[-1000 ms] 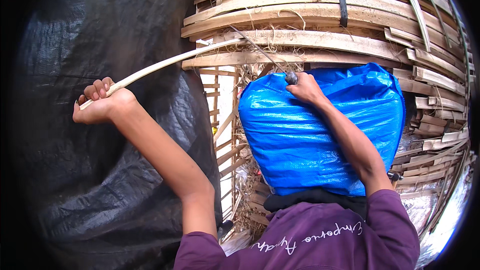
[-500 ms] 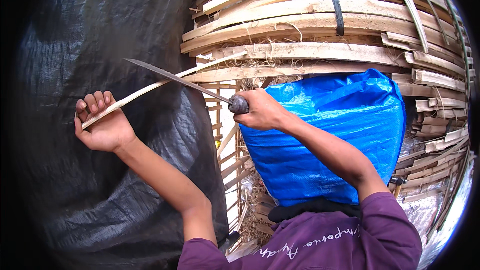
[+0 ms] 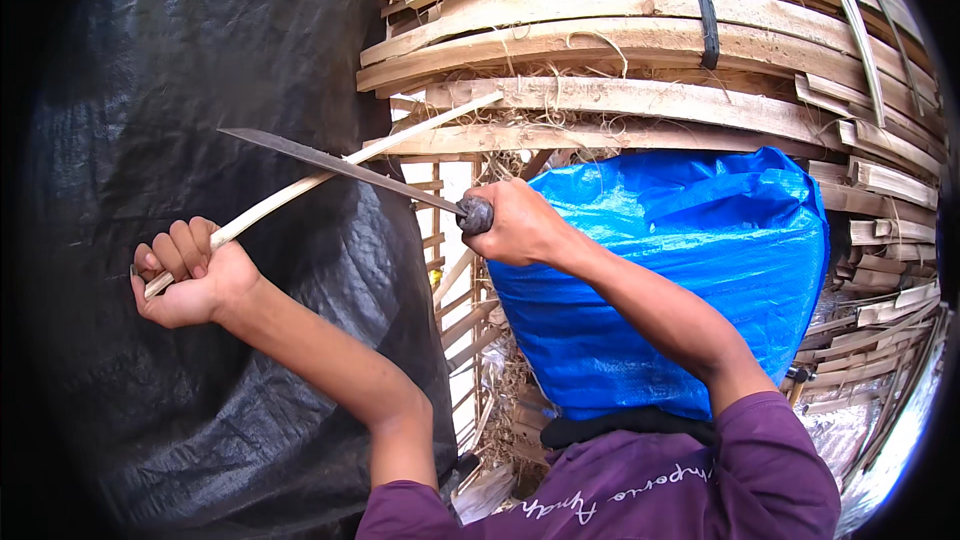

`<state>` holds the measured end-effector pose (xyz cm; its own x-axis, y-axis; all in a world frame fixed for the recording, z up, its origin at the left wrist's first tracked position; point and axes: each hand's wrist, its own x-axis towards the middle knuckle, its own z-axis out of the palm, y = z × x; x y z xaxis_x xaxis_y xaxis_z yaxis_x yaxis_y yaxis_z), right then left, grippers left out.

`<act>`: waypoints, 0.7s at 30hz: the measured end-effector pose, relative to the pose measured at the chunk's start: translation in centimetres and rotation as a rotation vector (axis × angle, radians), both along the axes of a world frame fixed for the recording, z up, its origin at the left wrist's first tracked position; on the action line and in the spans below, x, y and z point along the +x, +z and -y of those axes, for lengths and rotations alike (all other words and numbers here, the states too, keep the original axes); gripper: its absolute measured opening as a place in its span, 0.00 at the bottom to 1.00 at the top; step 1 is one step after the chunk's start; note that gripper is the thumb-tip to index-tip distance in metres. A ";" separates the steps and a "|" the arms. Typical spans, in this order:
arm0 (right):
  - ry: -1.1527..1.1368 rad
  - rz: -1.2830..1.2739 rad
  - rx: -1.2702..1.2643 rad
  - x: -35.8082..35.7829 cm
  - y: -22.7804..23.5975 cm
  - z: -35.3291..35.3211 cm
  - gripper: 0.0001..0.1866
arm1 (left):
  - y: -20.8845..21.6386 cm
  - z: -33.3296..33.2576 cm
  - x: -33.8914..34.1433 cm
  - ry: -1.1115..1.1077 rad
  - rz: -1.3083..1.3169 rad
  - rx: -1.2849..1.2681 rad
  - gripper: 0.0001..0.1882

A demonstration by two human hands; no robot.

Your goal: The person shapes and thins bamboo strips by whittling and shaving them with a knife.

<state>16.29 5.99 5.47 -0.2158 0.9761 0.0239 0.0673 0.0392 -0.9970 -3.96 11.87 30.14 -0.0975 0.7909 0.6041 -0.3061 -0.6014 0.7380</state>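
My left hand is closed round the lower end of a thin, pale bamboo strip. From there the strip slants up and to the right, its far tip over the slatted platform. My right hand grips the dark, rounded handle of a long knife. The narrow blade points up and left and crosses the strip near its middle. Blade and strip appear to touch at the crossing, though I cannot tell whether the edge cuts in.
Black plastic sheeting covers the left side. Blue tarpaulin lies over my lap. Beyond it are stacked bamboo slats, one with a black band, and curled shavings. A hammer-like tool lies at the right, beside more short slats.
My left fingers have closed round the strip, and that hand has moved down and slightly left. The knife's blade has shifted a little left along with the crossing point.
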 end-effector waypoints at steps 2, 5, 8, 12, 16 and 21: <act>0.004 0.079 -0.020 0.3 0.1 -0.1 0.09 | -0.1 0.0 -0.5 0.064 0.012 -0.037 0.15; -0.012 0.223 -0.076 1.8 -1.1 0.1 0.10 | -1.0 -0.3 -0.4 0.167 0.070 -0.041 0.17; -0.061 0.235 -0.245 4.5 -6.3 0.6 0.10 | -1.1 0.0 0.5 0.149 0.057 -0.031 0.17; -0.003 0.232 -0.269 5.0 -5.4 0.3 0.11 | -0.1 0.7 0.8 0.140 0.013 0.019 0.17; -0.077 0.179 -0.088 3.8 -3.4 -0.1 0.11 | -1.1 -0.2 1.7 0.192 0.053 0.010 0.16; 0.018 0.171 0.155 1.8 2.6 -1.2 0.10 | -0.6 0.1 3.0 0.238 0.029 0.034 0.16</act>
